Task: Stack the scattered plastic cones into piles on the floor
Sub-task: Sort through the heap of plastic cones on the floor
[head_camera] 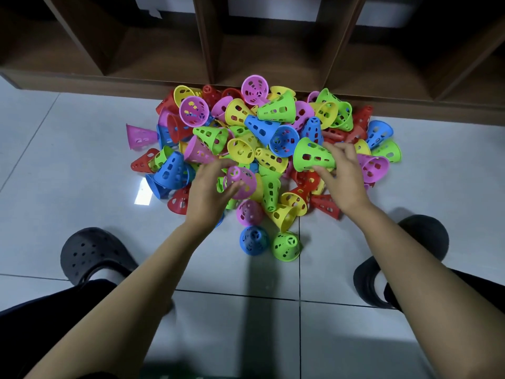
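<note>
tiled floor (82, 187), cone heap (262, 127): pick-up step. left hand (207, 198) pinches pink cone (241, 180), right hand (345, 184) grips green cone (311, 155) atop heap; next, nest them.

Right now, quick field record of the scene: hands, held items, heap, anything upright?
left hand: grips pink cone at near edge of heap
right hand: fingers pinch green cone at its narrow end
heap: mixed-colour cones, jumbled, against shelf unit base
upright: standing blue cone, standing green cone, side by side on floor, nearer than heap
piles built: none plainly visible
</note>
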